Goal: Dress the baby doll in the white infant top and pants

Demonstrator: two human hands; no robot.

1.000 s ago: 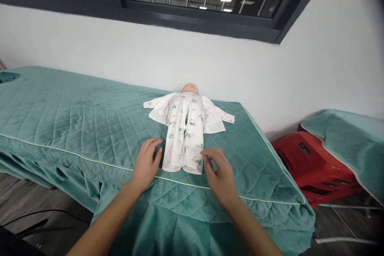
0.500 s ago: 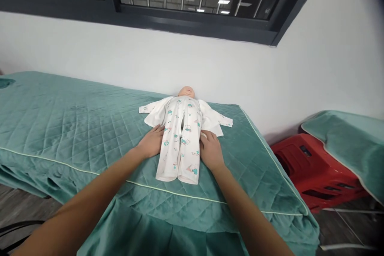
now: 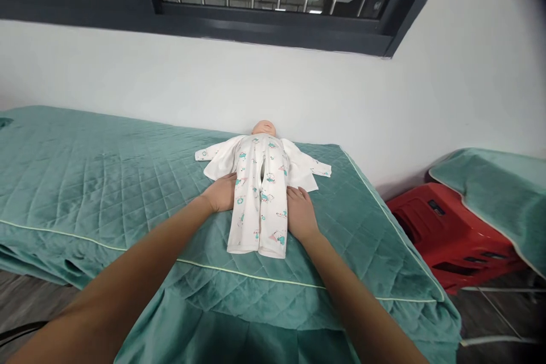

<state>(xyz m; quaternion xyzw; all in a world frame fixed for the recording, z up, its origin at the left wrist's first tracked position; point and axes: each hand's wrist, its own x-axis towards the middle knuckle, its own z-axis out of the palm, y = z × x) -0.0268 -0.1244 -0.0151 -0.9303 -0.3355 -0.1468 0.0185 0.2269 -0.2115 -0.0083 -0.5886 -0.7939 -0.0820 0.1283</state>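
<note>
A baby doll lies on its back on the green bed, its head (image 3: 264,127) towards the wall. White printed baby pants (image 3: 259,210) cover its front, legs pointing towards me, with a dark slit at the crotch. From beneath them a white long-sleeved baby shirt (image 3: 305,168) spreads out to both sides. My left hand (image 3: 222,193) is closed at the left edge of the pants, its fingertips partly hidden. Against the opposite edge, my right hand (image 3: 301,215) has its fingers bent in at the cloth.
Quilted green cover drapes the bed (image 3: 128,182), with pale piping along its edges. A white wall and a dark-framed barred window (image 3: 264,25) rise behind. To the right stands a red plastic object (image 3: 452,233), partly under another green cloth (image 3: 495,187).
The pants' lower legs have shifted slightly right and lie closer together. Both hands stay at the sides of the pants, the left a little higher. The camera view has shifted slightly.
</note>
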